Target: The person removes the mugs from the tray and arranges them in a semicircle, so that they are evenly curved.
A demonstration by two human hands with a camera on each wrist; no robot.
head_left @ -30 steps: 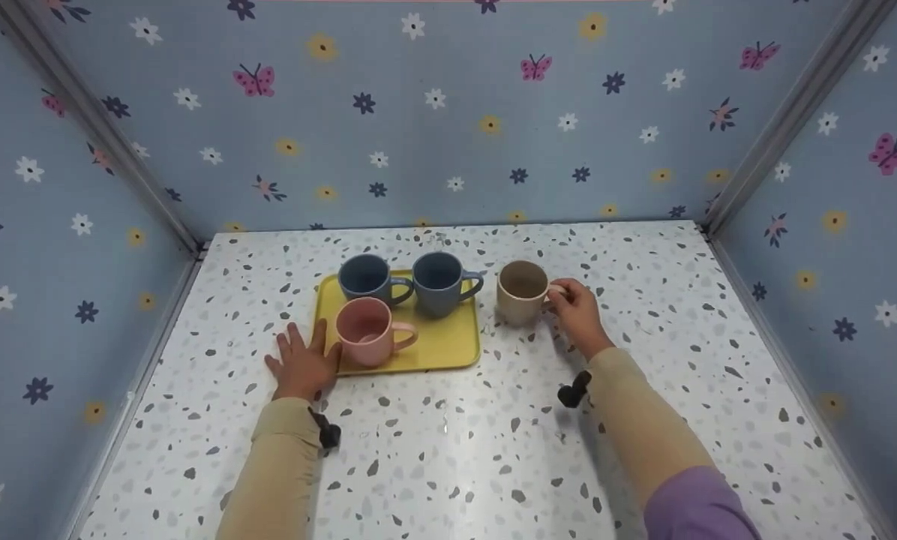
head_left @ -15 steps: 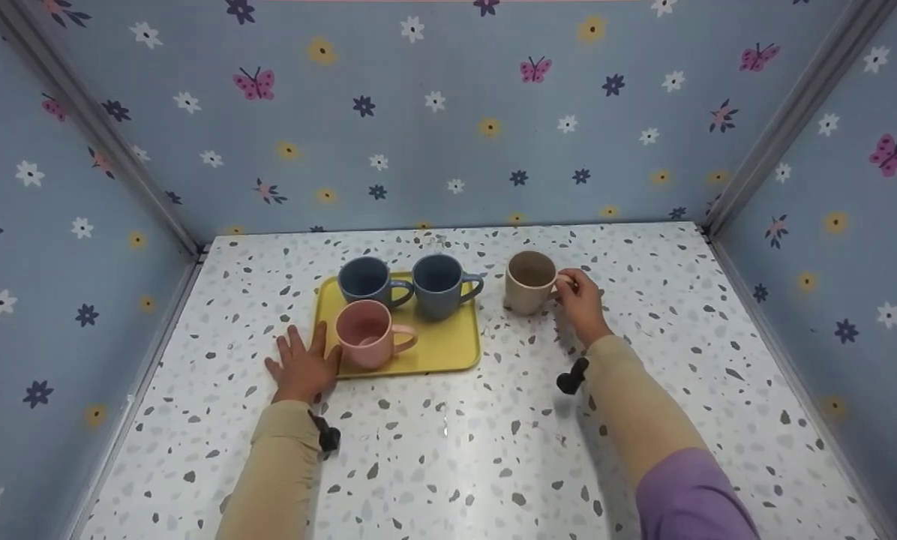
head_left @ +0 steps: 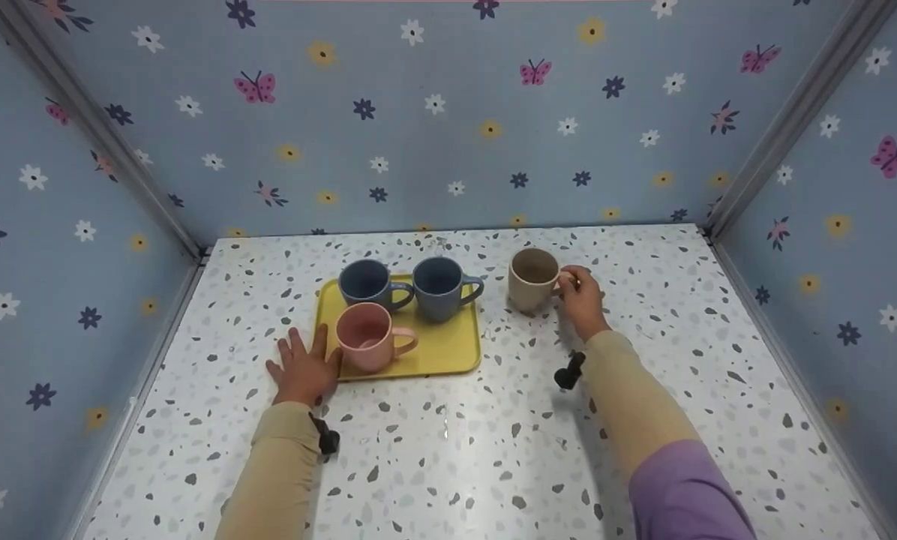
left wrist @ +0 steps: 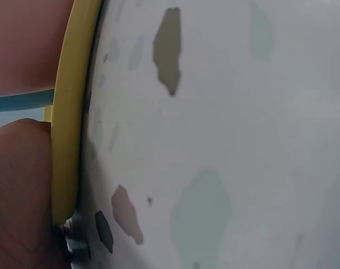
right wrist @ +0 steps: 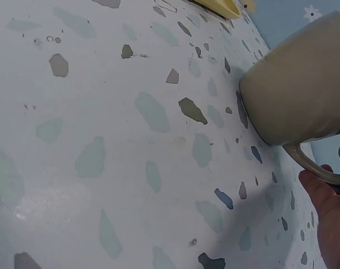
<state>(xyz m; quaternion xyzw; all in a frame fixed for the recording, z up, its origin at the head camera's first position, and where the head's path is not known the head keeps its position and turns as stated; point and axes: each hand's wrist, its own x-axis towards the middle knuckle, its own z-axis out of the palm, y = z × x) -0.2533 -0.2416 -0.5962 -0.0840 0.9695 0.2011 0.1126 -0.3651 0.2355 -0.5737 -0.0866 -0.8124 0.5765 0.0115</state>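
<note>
My right hand (head_left: pixel 583 302) pinches the handle of a beige mug (head_left: pixel 531 291), which stands upright on the table to the right of the yellow tray (head_left: pixel 448 357). In the right wrist view the mug (right wrist: pixel 298 84) has its base at the table surface, with thumb and fingers about the handle. My left hand (head_left: pixel 304 373) lies with spread, straight fingers at the tray's left front corner, touching its rim. Next to the left thumb, a pink mug (head_left: pixel 366 349) stands on the tray. Behind it are two blue mugs, one at back left (head_left: pixel 364 279) and another at back right (head_left: pixel 439 292).
The white speckled table (head_left: pixel 448 450) is enclosed by blue flowered panels at the back (head_left: pixel 448 135) and both sides. Grey metal posts run up the corners. A small black device (head_left: pixel 328 439) is strapped at each wrist.
My right hand has moved the beige mug a little back and to the right, away from the tray. The left hand, tray and other mugs stay in place.
</note>
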